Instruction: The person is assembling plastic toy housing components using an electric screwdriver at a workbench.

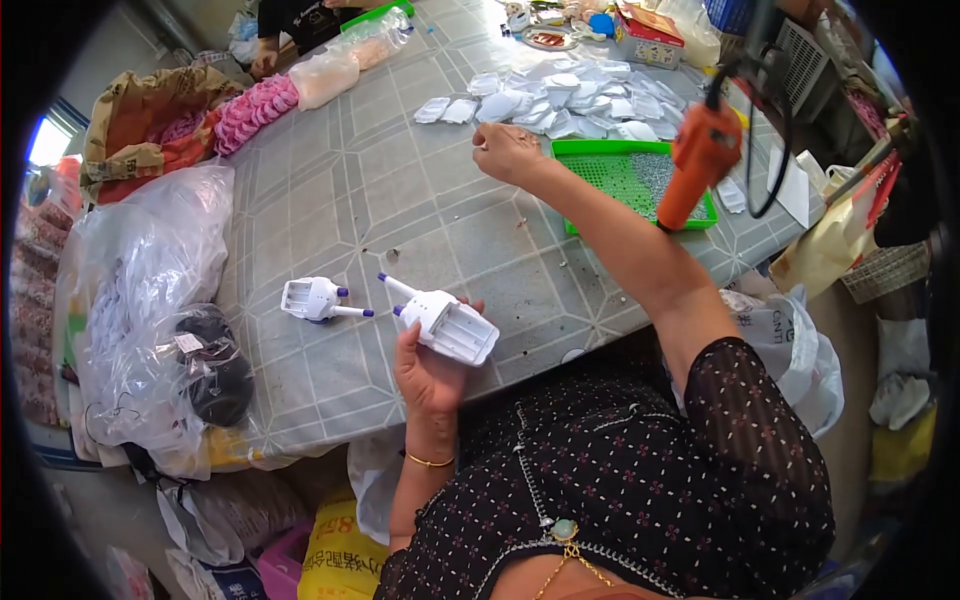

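Note:
My left hand (432, 378) grips a white plastic battery housing (455, 330) with purple-tipped prongs, its slotted compartment facing up, over the table's near edge. A similar white housing with purple tips (318, 300) lies on the table to its left. My right hand (508, 152) is stretched out at the near side of a pile of small white plastic covers (580, 95). Its fingers are curled closed, and I cannot make out what they hold, if anything. Right of my forearm, an orange electric screwdriver (697, 160) hangs over a green tray (600, 150) with many small metal screws.
Clear plastic bags (150, 290) with contents cover the table's left edge. Beyond them are a brown paper sack (110, 130) and pink pieces (255, 112). Another person's hand (264, 64) shows at the far left. A box (648, 40) and plate (549, 38) stand at the back.

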`<state>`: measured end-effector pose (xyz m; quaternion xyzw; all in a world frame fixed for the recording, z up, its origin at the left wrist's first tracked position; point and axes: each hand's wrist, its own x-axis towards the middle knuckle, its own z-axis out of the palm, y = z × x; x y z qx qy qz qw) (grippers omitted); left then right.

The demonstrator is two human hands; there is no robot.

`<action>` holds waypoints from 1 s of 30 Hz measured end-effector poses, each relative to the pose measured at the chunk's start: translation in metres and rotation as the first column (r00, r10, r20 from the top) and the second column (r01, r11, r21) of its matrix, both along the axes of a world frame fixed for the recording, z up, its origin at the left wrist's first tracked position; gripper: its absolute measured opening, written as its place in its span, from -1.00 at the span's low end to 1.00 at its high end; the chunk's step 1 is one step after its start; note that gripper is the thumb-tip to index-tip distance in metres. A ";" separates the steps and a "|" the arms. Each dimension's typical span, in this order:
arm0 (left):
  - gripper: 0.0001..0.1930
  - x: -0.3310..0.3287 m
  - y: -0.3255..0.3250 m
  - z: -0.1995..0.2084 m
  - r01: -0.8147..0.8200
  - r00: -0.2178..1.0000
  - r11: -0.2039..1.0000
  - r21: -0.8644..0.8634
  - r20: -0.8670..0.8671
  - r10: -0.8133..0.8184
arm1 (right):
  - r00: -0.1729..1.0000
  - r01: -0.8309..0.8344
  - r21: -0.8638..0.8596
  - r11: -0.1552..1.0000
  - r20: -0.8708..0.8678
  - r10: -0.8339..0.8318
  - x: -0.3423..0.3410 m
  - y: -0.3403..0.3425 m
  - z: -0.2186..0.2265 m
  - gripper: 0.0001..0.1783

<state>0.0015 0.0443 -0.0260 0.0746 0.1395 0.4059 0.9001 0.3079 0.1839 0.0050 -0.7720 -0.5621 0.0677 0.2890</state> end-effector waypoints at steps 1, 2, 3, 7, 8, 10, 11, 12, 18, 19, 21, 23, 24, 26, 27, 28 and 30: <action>-0.45 0.004 -0.002 0.000 0.002 0.997 1.000 0.029 0.072 -0.004 | 0.999 0.031 -0.072 0.997 0.018 -0.030 0.003 0.009 -0.005 -0.70; -0.45 0.003 -0.005 0.001 -0.006 0.998 1.000 0.028 0.068 0.004 | 1.000 0.023 -0.073 0.997 0.014 -0.022 0.003 0.016 -0.007 -0.70; -0.43 0.001 -0.007 0.001 -0.015 1.000 0.997 0.076 0.007 0.015 | 1.000 0.018 -0.051 0.999 -0.016 -0.018 0.003 0.022 -0.010 -0.68; -0.39 0.002 -0.010 -0.010 -0.063 0.991 0.971 0.233 -0.099 0.088 | 0.978 0.149 0.054 0.987 0.143 -0.155 0.022 0.054 -0.012 -0.60; -0.39 0.002 -0.008 -0.013 -0.052 0.991 0.971 0.235 -0.105 0.079 | 0.977 0.159 0.055 0.986 0.136 -0.165 0.031 0.065 -0.018 -0.60; -0.35 0.004 -0.005 -0.014 0.033 0.996 0.963 0.266 -0.094 -0.008 | 0.921 0.177 0.041 0.983 0.347 -0.180 0.055 0.077 -0.031 -0.52; -0.35 0.000 -0.007 -0.017 0.032 0.995 0.965 0.260 -0.095 -0.008 | 0.933 0.157 -0.127 0.979 0.345 -0.105 0.049 0.084 -0.024 -0.47; -0.33 0.001 -0.009 -0.016 0.035 0.992 0.960 0.278 -0.125 0.000 | 0.931 0.174 -0.126 0.977 0.346 -0.121 0.048 0.087 -0.021 -0.47; -0.25 0.001 -0.010 -0.015 0.044 0.982 0.949 0.311 -0.189 0.016 | 0.807 0.116 -0.169 0.979 0.591 0.007 0.019 0.093 -0.041 -0.60; -0.24 0.000 -0.009 -0.017 0.049 0.984 0.943 0.330 -0.176 0.010 | 0.781 0.085 -0.135 0.987 0.624 0.018 0.016 0.088 -0.044 -0.63; -0.21 -0.002 -0.012 -0.013 0.047 0.977 0.943 0.328 -0.210 0.024 | 0.831 -0.003 -0.100 0.995 0.553 0.059 0.016 0.078 -0.038 -0.64; -0.20 0.000 -0.012 -0.013 0.065 0.983 0.945 0.321 -0.186 -0.005 | 0.893 -0.103 0.038 0.994 0.444 0.075 0.023 0.061 -0.027 -0.74; -0.19 0.008 -0.007 -0.010 0.118 0.986 0.938 0.326 -0.151 -0.072 | 0.902 -0.099 0.025 0.995 0.424 0.079 0.051 0.058 -0.030 -0.78; -0.17 0.013 -0.007 -0.008 0.122 0.986 0.945 0.303 -0.143 -0.081 | 0.650 -0.219 -0.136 0.966 0.719 0.248 0.056 0.043 -0.018 -0.69; -0.18 0.004 -0.005 -0.017 0.105 0.989 0.956 0.274 -0.128 -0.072 | 0.984 -0.161 0.303 0.939 -0.019 0.174 0.018 0.022 -0.007 -0.71; -0.18 -0.003 -0.006 -0.023 0.096 0.992 0.965 0.245 -0.109 -0.071 | 0.939 -0.251 0.304 0.919 -0.154 0.308 -0.009 -0.006 0.015 -0.76; -0.18 -0.003 -0.008 -0.019 0.081 0.990 0.979 0.188 -0.125 -0.058 | 0.842 -0.414 0.472 0.778 -0.126 0.524 -0.043 -0.048 0.021 -0.75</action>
